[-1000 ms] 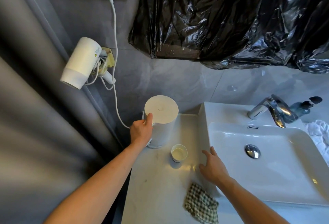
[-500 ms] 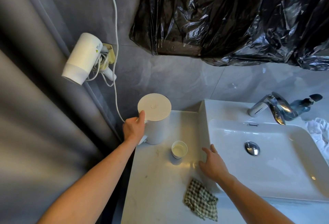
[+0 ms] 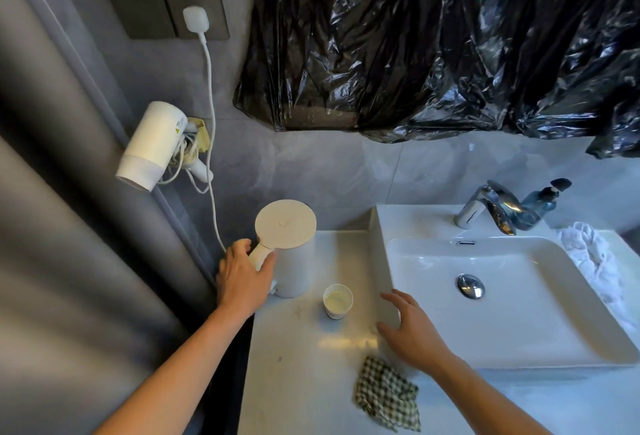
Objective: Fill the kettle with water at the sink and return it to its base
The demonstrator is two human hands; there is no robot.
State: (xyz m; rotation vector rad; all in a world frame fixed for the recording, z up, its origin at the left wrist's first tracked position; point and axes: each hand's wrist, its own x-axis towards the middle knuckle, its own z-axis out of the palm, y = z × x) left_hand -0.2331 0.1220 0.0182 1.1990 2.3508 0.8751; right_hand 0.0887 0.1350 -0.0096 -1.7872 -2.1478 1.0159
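The white electric kettle (image 3: 294, 261), lid closed, stands upright at the back left of the white counter (image 3: 298, 375), close to the wall. My left hand (image 3: 242, 279) grips its handle, thumb on the body side and fingers behind. A bit of its base shows under my hand. The white sink (image 3: 519, 324) lies to the right, with a chrome faucet (image 3: 485, 209) at its back. No water runs. My right hand (image 3: 412, 330) is open, fingers spread, against the sink's left outer wall.
A small white cup (image 3: 337, 299) stands between the kettle and the sink. A checked cloth (image 3: 386, 393) lies by my right wrist. A white cord (image 3: 210, 123) hangs from the wall plug (image 3: 195, 19). A hair dryer (image 3: 152, 147), soap bottle (image 3: 540, 202), white towel (image 3: 595, 261) and black plastic sheet (image 3: 450, 36) surround the area.
My left hand has shifted the kettle a little left, away from the cup, toward the wall. My right hand stays at the sink's edge. The view has tilted up.
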